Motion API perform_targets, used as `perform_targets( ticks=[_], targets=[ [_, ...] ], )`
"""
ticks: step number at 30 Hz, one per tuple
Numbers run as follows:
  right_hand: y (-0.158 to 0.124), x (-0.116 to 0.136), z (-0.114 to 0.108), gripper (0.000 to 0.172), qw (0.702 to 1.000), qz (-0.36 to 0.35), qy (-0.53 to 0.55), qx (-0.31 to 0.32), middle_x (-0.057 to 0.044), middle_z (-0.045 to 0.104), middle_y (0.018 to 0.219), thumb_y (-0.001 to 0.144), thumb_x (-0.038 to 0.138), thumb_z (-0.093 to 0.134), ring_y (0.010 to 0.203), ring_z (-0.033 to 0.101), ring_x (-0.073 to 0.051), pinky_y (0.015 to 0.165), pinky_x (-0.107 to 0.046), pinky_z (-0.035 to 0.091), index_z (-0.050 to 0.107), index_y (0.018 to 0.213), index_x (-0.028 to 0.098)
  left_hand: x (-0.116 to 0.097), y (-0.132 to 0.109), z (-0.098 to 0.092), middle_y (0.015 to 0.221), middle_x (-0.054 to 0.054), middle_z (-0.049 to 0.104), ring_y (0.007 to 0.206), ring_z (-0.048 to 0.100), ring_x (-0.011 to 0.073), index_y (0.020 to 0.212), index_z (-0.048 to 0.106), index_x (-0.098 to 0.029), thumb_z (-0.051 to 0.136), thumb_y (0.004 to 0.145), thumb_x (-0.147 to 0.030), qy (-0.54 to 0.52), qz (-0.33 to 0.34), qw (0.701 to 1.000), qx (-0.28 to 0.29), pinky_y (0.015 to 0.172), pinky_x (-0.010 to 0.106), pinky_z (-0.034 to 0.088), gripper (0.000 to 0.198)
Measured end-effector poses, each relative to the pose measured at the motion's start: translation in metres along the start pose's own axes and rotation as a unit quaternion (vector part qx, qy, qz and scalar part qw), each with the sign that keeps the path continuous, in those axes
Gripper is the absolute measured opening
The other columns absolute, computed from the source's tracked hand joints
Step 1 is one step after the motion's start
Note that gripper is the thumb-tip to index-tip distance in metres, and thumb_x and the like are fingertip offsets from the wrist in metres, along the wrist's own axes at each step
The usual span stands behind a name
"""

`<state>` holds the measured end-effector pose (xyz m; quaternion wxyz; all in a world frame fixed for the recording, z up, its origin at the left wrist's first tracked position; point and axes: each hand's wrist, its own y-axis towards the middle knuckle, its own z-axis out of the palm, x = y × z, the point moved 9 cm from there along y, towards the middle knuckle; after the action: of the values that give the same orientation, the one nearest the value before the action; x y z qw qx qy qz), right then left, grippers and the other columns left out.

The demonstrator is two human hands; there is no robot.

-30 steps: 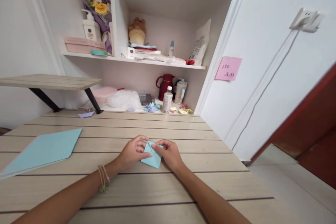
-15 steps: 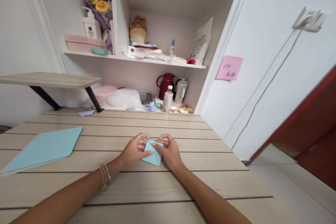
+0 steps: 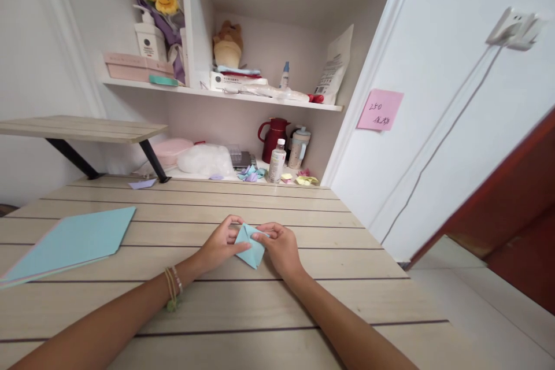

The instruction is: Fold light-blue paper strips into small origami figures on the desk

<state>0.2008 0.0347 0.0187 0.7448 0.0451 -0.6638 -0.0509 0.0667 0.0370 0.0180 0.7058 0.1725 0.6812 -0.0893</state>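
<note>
A small folded light-blue paper [image 3: 250, 248] sits just above the wooden desk [image 3: 208, 306] in the middle of the view. My left hand [image 3: 220, 244] pinches its left side with thumb and fingers. My right hand [image 3: 280, 247] pinches its upper right edge, fingers curled over the fold. Both hands meet at the paper's top corner. A bracelet circles my left wrist.
A stack of light-blue sheets [image 3: 69, 241] lies on the desk at left. At the desk's far edge stand a red jug [image 3: 273, 137], a small bottle [image 3: 276, 164] and paper scraps [image 3: 306, 180]. A raised wooden shelf [image 3: 82, 130] juts out at left. A white wall with a pink note [image 3: 379, 110] closes the right.
The folded paper has turned slightly and lifted at its top corner as both hands worked the fold. The view has tipped down a little.
</note>
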Motion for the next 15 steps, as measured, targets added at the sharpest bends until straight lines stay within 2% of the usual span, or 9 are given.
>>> perform_targets(
  ticks=[3, 7, 9, 11, 15],
  targets=[
    [0.001, -0.004, -0.007, 0.030, 0.999, 0.020, 0.020, -0.020, -0.003, 0.066, 0.058, 0.053, 0.036, 0.074, 0.050, 0.056, -0.015, 0.047, -0.024, 0.043, 0.065, 0.072, 0.013, 0.002, 0.001, -0.005, 0.070, 0.004, 0.069, 0.066, 0.066, 0.0200, 0.105, 0.044, -0.016, 0.072, 0.062, -0.029, -0.011, -0.014, 1.000, -0.011, 0.063, 0.031, 0.049, 0.053],
    [0.003, -0.010, 0.002, 0.039, 0.993, 0.055, 0.089, 0.051, -0.004, 0.068, 0.067, 0.055, 0.038, 0.073, 0.057, 0.059, -0.015, 0.055, -0.027, 0.047, 0.066, 0.085, 0.014, 0.008, 0.000, -0.008, 0.071, 0.006, 0.070, 0.066, 0.067, 0.0221, 0.109, 0.047, -0.013, 0.072, 0.062, -0.032, -0.024, -0.042, 0.999, -0.011, 0.062, 0.033, 0.050, 0.057],
    [0.004, -0.008, 0.002, 0.038, 0.992, 0.051, 0.091, 0.066, -0.004, 0.067, 0.066, 0.057, 0.039, 0.071, 0.058, 0.059, -0.014, 0.056, -0.026, 0.047, 0.067, 0.084, 0.013, 0.008, 0.000, -0.009, 0.070, 0.006, 0.070, 0.065, 0.066, 0.0214, 0.111, 0.047, -0.013, 0.072, 0.062, -0.031, -0.020, -0.041, 0.999, -0.015, 0.062, 0.033, 0.050, 0.058],
    [0.006, -0.004, -0.003, 0.035, 0.995, 0.038, 0.076, 0.050, -0.003, 0.066, 0.063, 0.059, 0.040, 0.070, 0.056, 0.057, -0.014, 0.053, -0.025, 0.046, 0.068, 0.080, 0.013, 0.005, 0.001, -0.009, 0.072, 0.005, 0.070, 0.067, 0.066, 0.0199, 0.112, 0.047, -0.014, 0.072, 0.062, -0.029, -0.013, -0.028, 0.999, -0.014, 0.065, 0.032, 0.049, 0.057],
    [0.006, 0.002, -0.016, 0.035, 1.000, 0.011, 0.018, 0.003, -0.002, 0.066, 0.061, 0.059, 0.039, 0.070, 0.056, 0.056, -0.014, 0.051, -0.025, 0.044, 0.067, 0.083, 0.014, -0.006, 0.002, -0.005, 0.088, 0.009, 0.067, 0.079, 0.063, 0.0187, 0.108, 0.053, -0.014, 0.070, 0.065, -0.027, -0.005, 0.011, 1.000, -0.007, 0.074, 0.030, 0.046, 0.047]
  ],
)
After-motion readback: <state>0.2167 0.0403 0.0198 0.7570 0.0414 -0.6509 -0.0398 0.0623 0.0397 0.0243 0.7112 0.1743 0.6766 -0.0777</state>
